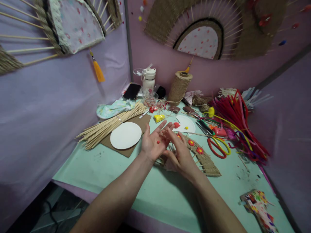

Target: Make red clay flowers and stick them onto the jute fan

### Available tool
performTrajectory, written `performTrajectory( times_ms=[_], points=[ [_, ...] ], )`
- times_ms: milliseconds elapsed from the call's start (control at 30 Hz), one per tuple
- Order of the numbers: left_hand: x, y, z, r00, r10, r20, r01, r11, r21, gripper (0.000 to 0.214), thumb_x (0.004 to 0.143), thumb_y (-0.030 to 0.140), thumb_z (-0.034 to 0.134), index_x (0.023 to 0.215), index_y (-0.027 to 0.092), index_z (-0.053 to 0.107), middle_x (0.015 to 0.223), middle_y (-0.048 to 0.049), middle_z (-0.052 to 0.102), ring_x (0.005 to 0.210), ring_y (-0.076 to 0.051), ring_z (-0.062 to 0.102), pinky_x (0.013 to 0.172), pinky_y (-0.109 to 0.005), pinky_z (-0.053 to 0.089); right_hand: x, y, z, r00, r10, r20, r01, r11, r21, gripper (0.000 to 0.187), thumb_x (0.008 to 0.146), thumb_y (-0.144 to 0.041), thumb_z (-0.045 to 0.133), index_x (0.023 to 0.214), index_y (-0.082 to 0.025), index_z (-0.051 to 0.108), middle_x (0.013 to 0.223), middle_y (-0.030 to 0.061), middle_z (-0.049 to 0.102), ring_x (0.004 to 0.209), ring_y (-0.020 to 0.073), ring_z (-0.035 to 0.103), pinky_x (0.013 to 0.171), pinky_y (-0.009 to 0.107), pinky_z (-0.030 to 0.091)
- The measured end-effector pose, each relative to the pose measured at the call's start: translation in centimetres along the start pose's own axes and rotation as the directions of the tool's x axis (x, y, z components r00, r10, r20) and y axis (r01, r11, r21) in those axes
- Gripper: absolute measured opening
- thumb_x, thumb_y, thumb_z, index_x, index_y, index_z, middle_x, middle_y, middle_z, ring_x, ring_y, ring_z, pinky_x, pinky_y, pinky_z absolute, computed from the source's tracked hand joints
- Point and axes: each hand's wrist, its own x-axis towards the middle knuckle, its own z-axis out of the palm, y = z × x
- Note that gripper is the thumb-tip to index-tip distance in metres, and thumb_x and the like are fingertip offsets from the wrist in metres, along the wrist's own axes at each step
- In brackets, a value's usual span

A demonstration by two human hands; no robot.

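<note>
My left hand (155, 142) is palm up with its fingers stretched out. A small red clay ball (158, 142) lies on that palm. Over the left fingers hovers my right hand (181, 152), fingers bent and thumb apart, with nothing visible between them. Partly hidden beneath both hands is a half-round fan of woven twine and sticks (210, 163), with red flowers (191, 142) that have yellow centres. Just beyond my fingertips, a cut white paper plate (189, 121) carries a red clay lump (176, 125) and a bit of yellow clay (186, 127).
At left, a stick bundle (109, 124) and white round plate (125, 135) rest on brown cardboard (131, 152). Scissors (218, 145) and red pipe cleaners (233, 113) lie right. A twine spool (180, 87) and white bottle (148, 79) stand behind. Fans (199, 42) hang on the walls.
</note>
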Motion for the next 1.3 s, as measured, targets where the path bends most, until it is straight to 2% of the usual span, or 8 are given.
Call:
performTrajectory(
  times_ms=[167, 400, 567, 700, 833, 1033, 1133, 1300],
  points=[
    [-0.1, -0.4, 0.2, 0.998, 0.068, -0.001, -0.067, 0.992, 0.109, 0.066, 0.09, 0.066, 0.034, 0.122, 0.014, 0.058, 0.128, -0.0192, 0.061, 0.126, -0.03, 0.054, 0.098, -0.041, 0.048, 0.4, -0.6, 0.2, 0.976, 0.105, -0.191, -0.099, 0.994, 0.043, 0.03, 0.093, -0.031, 0.055, 0.122, -0.026, 0.06, 0.108, 0.0065, 0.071, 0.103, 0.0241, 0.063, 0.095, 0.044, 0.045],
    [-0.4, -0.9, 0.6, 0.988, 0.151, 0.023, -0.152, 0.965, 0.215, 0.064, 0.091, 0.066, 0.03, 0.115, 0.015, 0.06, 0.12, -0.0165, 0.064, 0.122, -0.028, 0.057, 0.098, -0.038, 0.046, 0.4, -1.1, 1.2, 0.956, 0.198, -0.218, -0.15, 0.964, 0.218, 0.023, 0.087, -0.023, 0.062, 0.11, -0.023, 0.065, 0.1, 0.0055, 0.073, 0.09, 0.0209, 0.067, 0.084, 0.038, 0.052],
    [-0.9, 1.7, 1.1, 0.96, 0.279, -0.012, -0.254, 0.888, 0.384, 0.042, 0.092, 0.053, 0.044, 0.103, 0.018, 0.063, 0.105, -0.0086, 0.067, 0.109, -0.021, 0.062, 0.097, -0.034, 0.044, 1.1, 0.1, -0.1, 0.841, 0.468, -0.27, -0.293, 0.815, 0.5, 0.03, 0.083, -0.027, 0.067, 0.112, -0.02, 0.063, 0.093, 0.0058, 0.073, 0.086, 0.0189, 0.069, 0.084, 0.037, 0.054],
    [-0.7, 3.6, 0.9, 0.855, 0.507, 0.108, -0.411, 0.537, 0.737, 0.017, 0.085, 0.031, 0.062, 0.097, 0.02, 0.065, 0.094, -0.0037, 0.067, 0.092, -0.017, 0.062, 0.086, -0.029, 0.045, 2.4, 1.3, -0.5, 0.801, 0.548, -0.242, -0.338, 0.748, 0.571, 0.034, 0.081, -0.029, 0.068, 0.113, -0.019, 0.062, 0.095, 0.0068, 0.073, 0.087, 0.0189, 0.069, 0.084, 0.038, 0.055],
    [-0.5, 4.1, 0.0, 0.8, 0.534, 0.274, -0.438, 0.207, 0.875, 0.018, 0.083, 0.027, 0.063, 0.1, 0.021, 0.065, 0.096, -0.0048, 0.067, 0.092, -0.019, 0.06, 0.085, -0.031, 0.043, 3.4, 1.8, 0.9, 0.822, 0.528, -0.213, -0.389, 0.794, 0.467, 0.033, 0.081, -0.026, 0.065, 0.113, -0.019, 0.062, 0.092, 0.006, 0.073, 0.084, 0.0182, 0.069, 0.082, 0.037, 0.055],
    [-1.4, 4.1, -1.6, 0.885, 0.159, 0.438, -0.211, -0.702, 0.681, 0.025, 0.089, 0.019, 0.048, 0.105, 0.021, 0.068, 0.113, -0.0093, 0.064, 0.11, -0.027, 0.051, 0.092, -0.043, 0.039, 3.0, 2.6, 3.0, 0.862, 0.485, -0.15, -0.426, 0.852, 0.305, 0.032, 0.085, -0.025, 0.058, 0.117, -0.02, 0.06, 0.092, 0.0061, 0.073, 0.082, 0.0184, 0.069, 0.077, 0.035, 0.056],
    [-1.5, 3.9, -2.1, 0.932, 0.05, 0.358, -0.143, -0.858, 0.493, 0.029, 0.091, 0.017, 0.044, 0.108, 0.022, 0.068, 0.116, -0.0109, 0.06, 0.11, -0.029, 0.048, 0.085, -0.043, 0.041, 2.8, 2.9, 3.2, 0.875, 0.469, -0.122, -0.435, 0.871, 0.23, 0.034, 0.087, -0.023, 0.057, 0.12, -0.021, 0.059, 0.094, 0.0056, 0.073, 0.081, 0.0183, 0.069, 0.077, 0.035, 0.056],
    [-1.5, 3.7, -2.2, 0.953, -0.005, 0.303, -0.127, -0.914, 0.386, 0.034, 0.092, 0.017, 0.043, 0.118, 0.024, 0.064, 0.111, -0.0115, 0.058, 0.104, -0.029, 0.048, 0.078, -0.042, 0.04, 2.7, 2.9, 3.4, 0.908, 0.407, -0.101, -0.399, 0.913, 0.089, 0.034, 0.089, -0.021, 0.054, 0.123, -0.021, 0.058, 0.096, 0.0058, 0.073, 0.087, 0.0198, 0.068, 0.081, 0.036, 0.054]
  ],
)
